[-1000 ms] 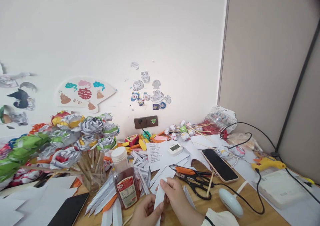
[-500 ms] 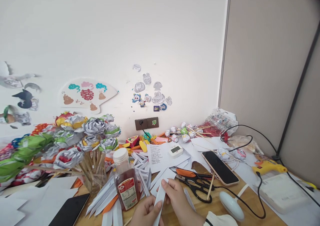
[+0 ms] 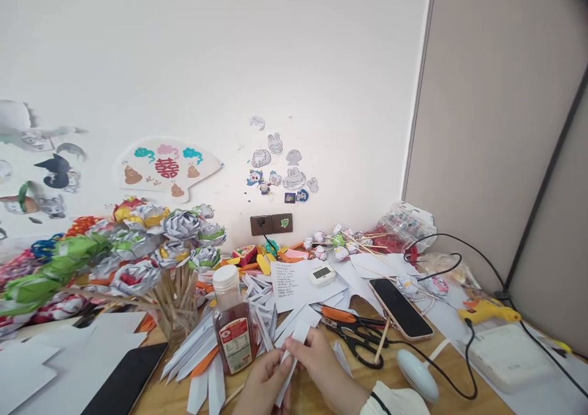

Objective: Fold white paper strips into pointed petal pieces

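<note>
A narrow folded strip of white paper point(image 3: 301, 331) runs between my two hands at the front of the desk. My left hand point(image 3: 269, 375) pinches its lower part, thumb on top. Higher up, my right hand point(image 3: 316, 355) grips the same strip, its thumb close to the left thumb. Both hands cover parts of the paper. Just left of them stands a bottle of reddish-brown liquid point(image 3: 233, 335) with a white cap. More folded white strips point(image 3: 209, 387) lie around the bottle. Black-handled scissors point(image 3: 362, 347) rest to the right of my right hand.
Paper flowers on sticks point(image 3: 177, 234) fill a clear holder at left, beside a dark tablet-like device point(image 3: 126, 378). At right lie a phone point(image 3: 400, 309), a pale blue rounded device point(image 3: 417, 375), a yellow glue gun point(image 3: 489, 312) and black cables. A white timer point(image 3: 322, 274) sits on a written sheet.
My right hand has slid down the strip, bringing its thumb close to my left thumb. The whole view has shifted slightly.
</note>
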The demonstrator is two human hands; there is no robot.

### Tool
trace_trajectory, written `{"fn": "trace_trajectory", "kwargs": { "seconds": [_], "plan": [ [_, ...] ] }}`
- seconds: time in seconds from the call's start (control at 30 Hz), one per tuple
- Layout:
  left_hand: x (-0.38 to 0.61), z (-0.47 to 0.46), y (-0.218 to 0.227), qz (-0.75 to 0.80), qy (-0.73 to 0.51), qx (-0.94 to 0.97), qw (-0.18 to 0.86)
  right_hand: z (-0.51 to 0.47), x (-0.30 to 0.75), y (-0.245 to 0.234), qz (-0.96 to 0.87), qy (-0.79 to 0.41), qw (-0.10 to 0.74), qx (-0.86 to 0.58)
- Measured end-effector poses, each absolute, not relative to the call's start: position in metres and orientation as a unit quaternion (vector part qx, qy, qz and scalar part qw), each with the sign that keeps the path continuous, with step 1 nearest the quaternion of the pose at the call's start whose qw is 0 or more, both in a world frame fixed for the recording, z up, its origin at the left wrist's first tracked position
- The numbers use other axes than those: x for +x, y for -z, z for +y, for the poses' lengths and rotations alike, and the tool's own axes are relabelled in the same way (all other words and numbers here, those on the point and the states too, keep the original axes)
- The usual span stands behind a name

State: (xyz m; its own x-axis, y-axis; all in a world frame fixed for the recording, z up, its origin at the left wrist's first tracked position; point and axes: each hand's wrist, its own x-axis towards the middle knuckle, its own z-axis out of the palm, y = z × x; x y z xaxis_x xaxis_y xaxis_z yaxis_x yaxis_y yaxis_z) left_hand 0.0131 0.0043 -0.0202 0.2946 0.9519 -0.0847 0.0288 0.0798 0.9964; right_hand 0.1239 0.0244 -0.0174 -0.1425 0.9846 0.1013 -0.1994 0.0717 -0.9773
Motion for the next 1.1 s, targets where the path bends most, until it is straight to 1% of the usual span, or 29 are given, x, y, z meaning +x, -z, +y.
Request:
{"fn": "trace_trajectory", "kwargs": {
  "seconds": [0.2, 0.4, 0.57, 0.8, 0.97, 1.1],
  "plan": [
    [0.012, 0.006, 0.023, 0.447, -0.396, 0.526, 0.605, 0.03, 0.125, 0.026, -0.494, -0.534, 0.541, -0.42],
    [0.013, 0.007, 0.025, 0.445, -0.405, 0.529, 0.599, 0.029, 0.125, 0.026, -0.545, -0.513, 0.543, -0.381],
    [0.012, 0.007, 0.025, 0.438, -0.401, 0.524, 0.611, 0.03, 0.126, 0.026, -0.55, -0.486, 0.556, -0.389],
    [0.011, 0.005, 0.023, 0.451, -0.396, 0.529, 0.6, 0.028, 0.127, 0.028, -0.55, -0.519, 0.527, -0.388],
    [0.011, 0.006, 0.022, 0.444, -0.377, 0.531, 0.616, 0.032, 0.126, 0.031, -0.546, -0.482, 0.546, -0.413],
    [0.011, 0.007, 0.024, 0.441, -0.365, 0.546, 0.611, 0.035, 0.125, 0.034, -0.508, -0.498, 0.55, -0.438]
  ]
}}
